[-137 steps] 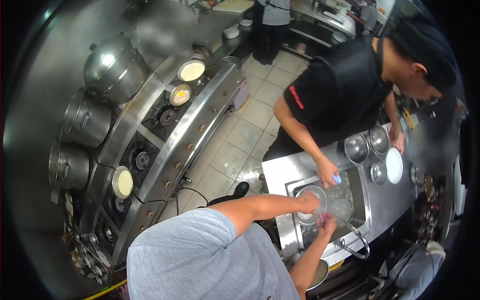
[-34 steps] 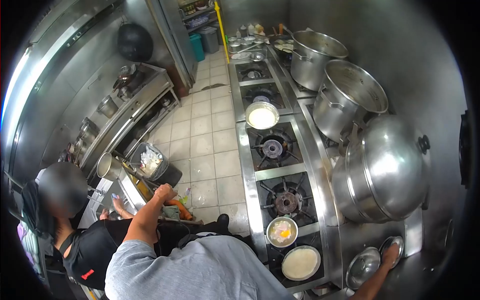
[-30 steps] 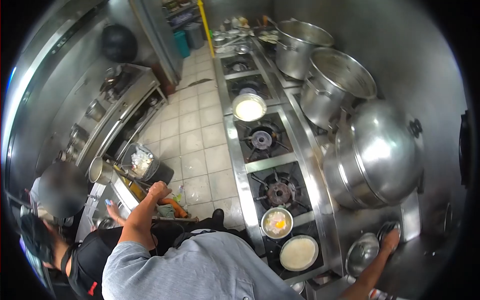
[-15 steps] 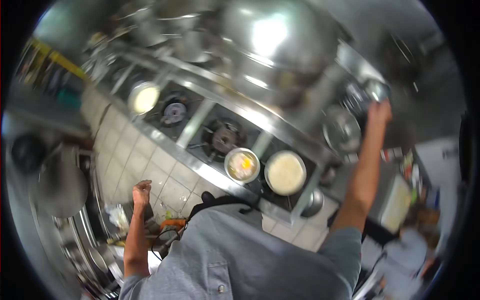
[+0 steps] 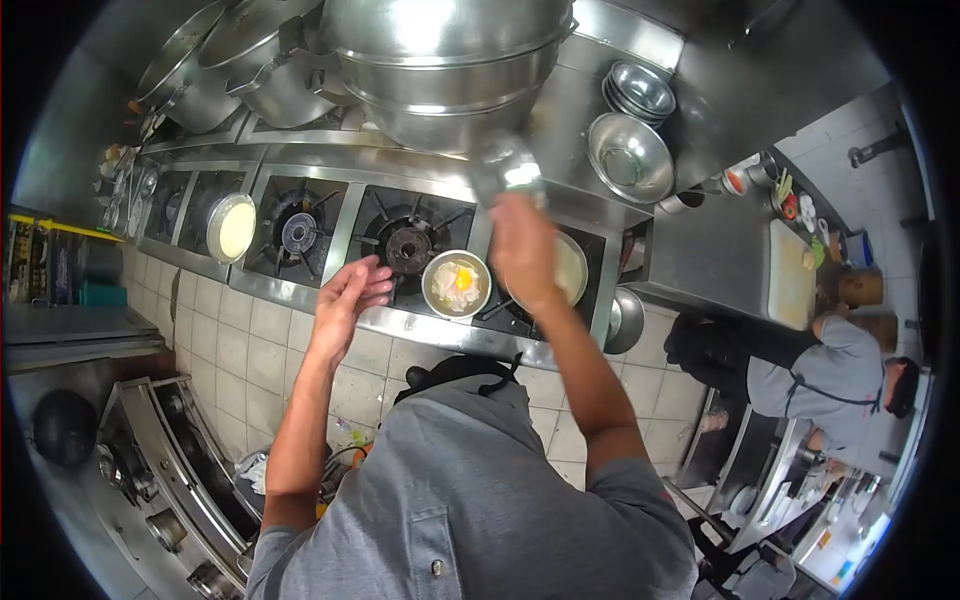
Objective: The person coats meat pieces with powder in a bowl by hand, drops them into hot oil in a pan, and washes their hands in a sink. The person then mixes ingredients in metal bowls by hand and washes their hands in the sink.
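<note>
My right hand (image 5: 522, 245) grips a shiny metal bowl (image 5: 505, 168), smeared by motion, above the right part of the stove. My left hand (image 5: 352, 297) is raised over the stove's front edge with its fingers apart and nothing in it. Between the two hands, a small round metal pan (image 5: 428, 291) holds a raw egg (image 5: 463, 279) with an orange yolk and pale bits. Behind my right forearm, a wider pan of pale content (image 5: 572, 270) is partly hidden.
Bare burners (image 5: 408, 245) lie left of the egg pan. Another pan with pale yellow content (image 5: 237, 228) stands farther left. A large steamer pot (image 5: 450, 75) rises behind, with stacked metal bowls (image 5: 640, 92) and a strainer-like bowl (image 5: 630, 158) to its right. A co-worker (image 5: 830, 375) stands at the right counter.
My right hand has swung left from the bowls at the far right, bringing a metal bowl over the stove. My left hand has risen toward the burners. The view has turned.
</note>
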Demonstrator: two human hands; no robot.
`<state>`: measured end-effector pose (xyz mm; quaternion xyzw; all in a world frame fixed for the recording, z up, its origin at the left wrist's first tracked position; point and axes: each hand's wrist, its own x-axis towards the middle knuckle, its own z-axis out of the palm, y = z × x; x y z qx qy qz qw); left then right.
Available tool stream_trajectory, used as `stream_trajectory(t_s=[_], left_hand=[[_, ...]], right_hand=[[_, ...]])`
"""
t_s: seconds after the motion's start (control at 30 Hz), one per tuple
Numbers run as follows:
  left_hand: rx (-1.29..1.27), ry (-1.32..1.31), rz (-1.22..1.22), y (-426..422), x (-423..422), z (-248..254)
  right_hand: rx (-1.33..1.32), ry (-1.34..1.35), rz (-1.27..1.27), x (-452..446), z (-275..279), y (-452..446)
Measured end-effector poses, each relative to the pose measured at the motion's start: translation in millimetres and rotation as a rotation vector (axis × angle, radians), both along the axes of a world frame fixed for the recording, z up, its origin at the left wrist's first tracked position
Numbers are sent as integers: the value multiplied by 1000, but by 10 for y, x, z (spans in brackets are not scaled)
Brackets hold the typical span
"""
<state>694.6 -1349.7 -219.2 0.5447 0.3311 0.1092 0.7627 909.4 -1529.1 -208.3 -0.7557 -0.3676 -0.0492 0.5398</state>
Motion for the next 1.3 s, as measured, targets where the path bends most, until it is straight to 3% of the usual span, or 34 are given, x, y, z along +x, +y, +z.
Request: stream_trajectory(t_s=[0.03,0.17,0.23,0.33,0.47,0.53,0.57,0.6,0.63,0.67,0.7,0.73,0.77,0.8,0.83,1.0,1.13,1.2,1.3], left_hand=[[-74,-58,23,-9,33,-33],[-351,-48,265,50,-50,-240],[-260,25,298,66,-207,-431],[-176,221,404,113,-513,-882],[-97,391,558,149,-966,-1217],[-81,434,578,113,-1132,-1071],[-109,418,587,129,-1282,-1117],[-131,402,617,151,-1477,-1133],[-131,406,653,134,-1740,-1284],[-143,456,691,118,-2045,-1548],[-142,491,758,176,-2290,-1657],[-178,499,802,153,-2401,-1573],[-200,528,905,138,-2693,-1808],[-214,541,958,71,-2799,-1739],[-213,549,999,17,-2877,-1673],[-202,529,1186,-294,-3377,-1898],[-310,513,1284,-226,-3684,-2022],[-359,528,1318,-161,-3908,-2129],[-389,462,1252,61,-4254,-2409]], right_hand=[[-49,-176,94,-174,-180,142],[-285,-328,420,-850,-612,509],[-297,-374,517,-920,-850,552],[-203,-373,873,-1072,-1015,631],[-266,-40,500,-611,-939,78],[-485,98,105,-160,-1489,-418],[-690,-124,-197,6,-1861,-746],[-761,-11,-315,187,-1971,-1089],[-967,380,-319,380,-1825,-1262],[-834,15,-472,396,-2597,-1684],[-803,-8,-426,515,-3085,-1978],[-927,-176,-121,620,-3442,-2251],[-879,662,-210,599,-3095,-2054],[-735,1285,-76,667,-2999,-2028],[-465,1439,-236,539,-3021,-2002],[-318,1347,-257,559,-3328,-2210],[-131,1283,-410,648,-3154,-2229],[-208,1132,-488,717,-2824,-2127],[-255,918,-412,869,-2532,-2024]])
